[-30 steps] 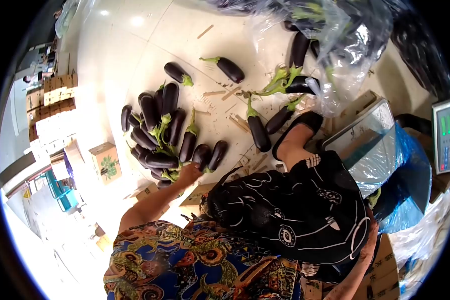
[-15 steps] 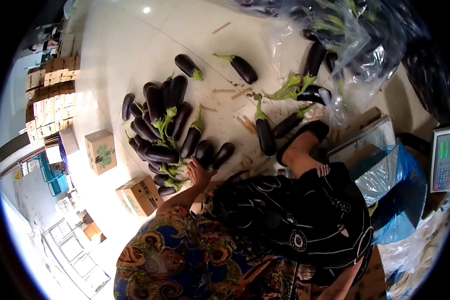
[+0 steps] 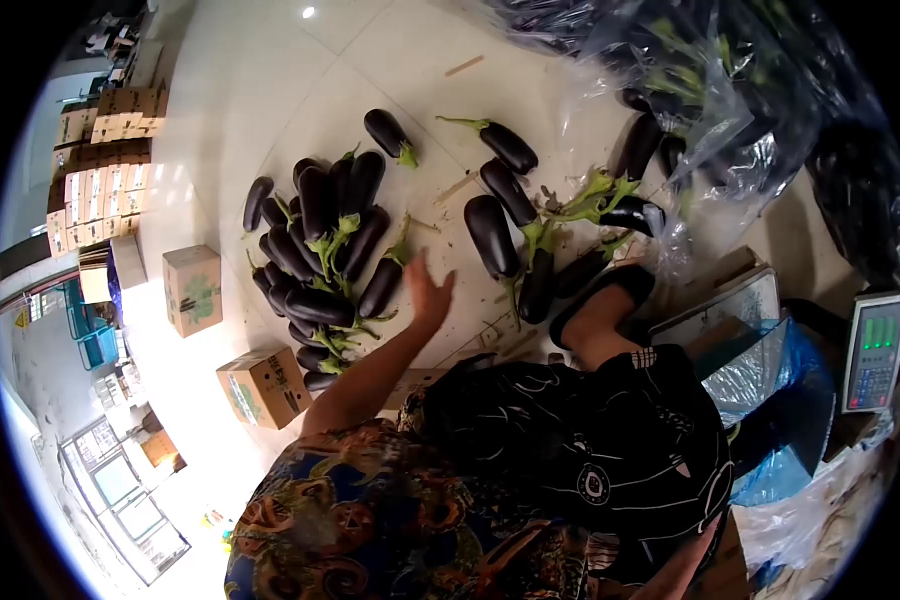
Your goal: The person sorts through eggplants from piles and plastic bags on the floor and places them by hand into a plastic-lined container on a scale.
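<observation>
My left hand (image 3: 430, 292) is over the floor with its fingers apart and holds nothing. Just left of it lies a dark eggplant (image 3: 380, 288) with a green stem, at the edge of a pile of several eggplants (image 3: 316, 203). To the right, two eggplants (image 3: 490, 236) (image 3: 508, 191) lie beside others near my foot, their stems close together. Another eggplant (image 3: 511, 148) lies above them, and one more (image 3: 387, 131) is above the pile. My right forearm (image 3: 682, 566) shows at the lower right; its hand is hidden by the black patterned cloth over my leg.
A clear plastic bag (image 3: 730, 130) with eggplants is at the upper right. A scale (image 3: 874, 350) and a blue-lined box (image 3: 795, 440) stand at the right. Cartons (image 3: 192, 291) (image 3: 263, 387) and stacked boxes (image 3: 105, 195) are at the left. Scraps lie on the floor (image 3: 300, 60).
Two eggplants that were by my left hand at the pile now lie in the middle group. My left hand has let go and risen slightly up and right. The view has shifted slightly.
</observation>
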A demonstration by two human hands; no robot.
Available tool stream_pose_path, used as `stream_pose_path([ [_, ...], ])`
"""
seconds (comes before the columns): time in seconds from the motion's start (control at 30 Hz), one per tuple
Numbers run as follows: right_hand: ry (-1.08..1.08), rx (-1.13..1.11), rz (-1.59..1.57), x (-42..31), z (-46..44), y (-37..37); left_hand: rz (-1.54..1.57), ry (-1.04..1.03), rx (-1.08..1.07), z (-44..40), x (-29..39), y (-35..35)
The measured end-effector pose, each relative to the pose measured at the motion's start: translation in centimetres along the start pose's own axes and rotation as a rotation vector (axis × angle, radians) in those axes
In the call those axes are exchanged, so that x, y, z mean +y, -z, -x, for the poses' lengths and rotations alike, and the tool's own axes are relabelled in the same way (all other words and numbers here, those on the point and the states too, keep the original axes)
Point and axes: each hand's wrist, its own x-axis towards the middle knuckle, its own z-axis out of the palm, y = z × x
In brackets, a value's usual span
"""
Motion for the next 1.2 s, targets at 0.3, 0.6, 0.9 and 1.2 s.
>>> stream_pose_path([
  [0.3, 0.029, 0.004, -0.033, 0.9, 0.0, 0.6, -0.283, 0.507, -0.451, -0.3, -10.6, 6.0],
  [0.6, 0.374, 0.010, 0.610, -1.9, 1.2, -2.0, 0.211, 0.078, -0.116, -3.4, 4.3, 0.4],
  [0.9, 0.493, 0.044, 0.739, -1.1, 0.8, -3.0, -0.052, -0.029, -0.074, -3.8, 10.4, -3.3],
  [1.2, 0.412, 0.023, 0.564, 3.7, -0.8, -0.4, -0.155, 0.194, -0.098, -4.1, 12.4, -6.2],
])
